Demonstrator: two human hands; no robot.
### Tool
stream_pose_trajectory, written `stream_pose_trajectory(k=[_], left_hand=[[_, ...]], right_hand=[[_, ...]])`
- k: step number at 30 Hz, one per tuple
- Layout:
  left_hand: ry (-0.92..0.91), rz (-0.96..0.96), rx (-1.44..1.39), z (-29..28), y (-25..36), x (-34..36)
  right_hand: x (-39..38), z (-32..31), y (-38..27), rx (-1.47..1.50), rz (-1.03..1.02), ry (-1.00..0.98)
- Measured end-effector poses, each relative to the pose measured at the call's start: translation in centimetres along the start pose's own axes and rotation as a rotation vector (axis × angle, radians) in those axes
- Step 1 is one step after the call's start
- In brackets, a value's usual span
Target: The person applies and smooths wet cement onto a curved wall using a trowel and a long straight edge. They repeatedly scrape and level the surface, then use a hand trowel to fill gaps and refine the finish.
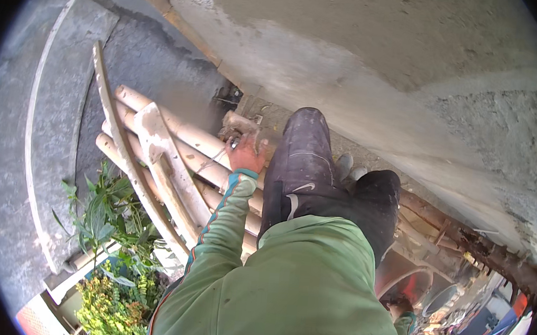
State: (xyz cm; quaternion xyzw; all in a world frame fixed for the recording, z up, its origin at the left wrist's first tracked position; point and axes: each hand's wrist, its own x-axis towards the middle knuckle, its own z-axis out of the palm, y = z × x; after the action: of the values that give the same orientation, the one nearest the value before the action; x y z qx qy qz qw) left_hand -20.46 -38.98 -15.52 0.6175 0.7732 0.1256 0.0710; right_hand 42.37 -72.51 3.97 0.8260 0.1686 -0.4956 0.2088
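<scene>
My left hand (248,155) is out past the poles, its fingers curled round a rough, dirt-crusted brownish piece (241,124). Blur hides exactly what kind of thing it is. Just under and beside that hand runs a bundle of pale wooden poles (185,131), with a thin curved board (116,116) and a flat, stained plank (159,142) lying across them. Low on the right, my right hand (402,306) is in shadow beside a round-mouthed container (406,283) with red showing inside. Its fingers are too dark to read.
A grey plastered wall (380,56) rises along the far side. Leafy plants (107,217) and a yellow-green shrub (113,304) grow at lower left. On the right lies a rusty brown beam or pipe (467,233). My bent knees (309,145) are between my arms.
</scene>
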Motion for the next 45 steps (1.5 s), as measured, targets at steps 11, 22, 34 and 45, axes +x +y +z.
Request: stream_pose_trajectory(k=[11,22,34,45], left_hand=[[0.355,-0.62,0.19,-13.9,-7.0,-7.7],[0.332,-0.653,-0.148,-16.6,-10.9,-5.4],[0.788,0.063,-1.081,-26.6,16.0,17.4],[0.376,0.432,-1.134,-18.0,45.9,24.9]], right_hand=[[4.2,-17.2,-8.5,-0.363,-0.638,0.475],[-16.3,-26.2,-43.5,-0.328,-1.383,1.593],[-35.6,-45.4,-56.0,0.141,-1.415,2.72],[-35.5,-46.0,-57.1,0.165,-1.409,2.704]])
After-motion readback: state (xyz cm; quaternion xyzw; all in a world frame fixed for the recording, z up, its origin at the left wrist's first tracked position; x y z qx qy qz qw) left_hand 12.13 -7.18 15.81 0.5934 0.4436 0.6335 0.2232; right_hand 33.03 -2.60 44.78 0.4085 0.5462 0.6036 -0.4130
